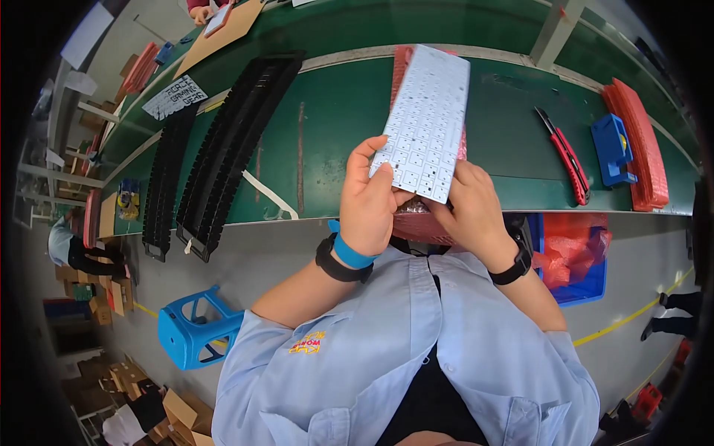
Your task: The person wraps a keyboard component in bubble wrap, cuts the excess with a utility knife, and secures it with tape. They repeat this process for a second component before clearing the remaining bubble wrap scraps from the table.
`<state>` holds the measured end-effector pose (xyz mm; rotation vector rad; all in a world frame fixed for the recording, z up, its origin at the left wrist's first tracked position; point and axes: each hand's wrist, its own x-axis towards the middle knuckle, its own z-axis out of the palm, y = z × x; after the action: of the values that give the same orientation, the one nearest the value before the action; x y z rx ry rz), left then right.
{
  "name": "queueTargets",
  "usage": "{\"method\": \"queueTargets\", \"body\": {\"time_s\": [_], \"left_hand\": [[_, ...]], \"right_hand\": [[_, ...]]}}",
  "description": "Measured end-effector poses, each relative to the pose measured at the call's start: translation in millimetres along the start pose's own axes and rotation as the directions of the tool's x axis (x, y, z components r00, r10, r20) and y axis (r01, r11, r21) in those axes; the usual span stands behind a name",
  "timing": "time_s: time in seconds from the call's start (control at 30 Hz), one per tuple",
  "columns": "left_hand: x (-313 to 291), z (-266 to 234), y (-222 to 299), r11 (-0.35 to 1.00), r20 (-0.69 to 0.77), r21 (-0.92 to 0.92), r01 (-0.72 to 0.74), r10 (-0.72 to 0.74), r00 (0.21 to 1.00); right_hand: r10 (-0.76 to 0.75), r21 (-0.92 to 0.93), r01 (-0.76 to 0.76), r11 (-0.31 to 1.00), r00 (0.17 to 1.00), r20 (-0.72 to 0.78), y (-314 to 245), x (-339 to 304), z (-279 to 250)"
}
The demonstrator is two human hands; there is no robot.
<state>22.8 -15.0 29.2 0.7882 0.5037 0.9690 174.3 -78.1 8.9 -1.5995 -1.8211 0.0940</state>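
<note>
A white keyboard circuit board [425,111] is tilted up over the table's near edge, its face dotted with rows of small marks. My left hand [370,195] is closed on its lower left corner, thumb on the face. Beneath the board lies a pink bubble-wrap bag [424,227], which shows past the board's edges and hangs over the table edge. My right hand [476,210] is closed around the bag's right side, close by the board's lower right corner; its fingertips are partly hidden.
Two long black slotted racks [223,152] lie at the left of the green table [335,134]. To the right are a red utility knife [567,160], a blue tape dispenser [611,152] and stacked pink bubble bags [639,149]. Below stand a blue stool [190,331] and a blue bin [584,290].
</note>
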Motion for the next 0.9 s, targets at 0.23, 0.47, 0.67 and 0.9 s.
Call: {"method": "queueTargets", "body": {"time_s": [0.23,0.47,0.67,0.9], "left_hand": [[-1,-13,-8,0.983,-0.061,0.1,0.156,-0.151,0.987],[6,-17,3,0.813,0.062,0.544,0.208,-0.286,0.956],[1,-23,-13,0.639,0.133,0.769,-0.02,-0.129,0.983],[2,-22,-4,-0.198,0.402,0.909,-0.367,0.179,0.898]], "right_hand": [[-0.032,0.072,0.038,0.997,0.995,-0.092,7,0,0],[0.045,0.078,-0.029,0.997,0.976,-0.213,10,-3,-7],[0.168,-0.13,-0.202,0.971,0.957,-0.236,-2,-17,-3],[0.138,-0.263,-0.212,0.941,0.952,-0.272,-19,-12,-4]]}}
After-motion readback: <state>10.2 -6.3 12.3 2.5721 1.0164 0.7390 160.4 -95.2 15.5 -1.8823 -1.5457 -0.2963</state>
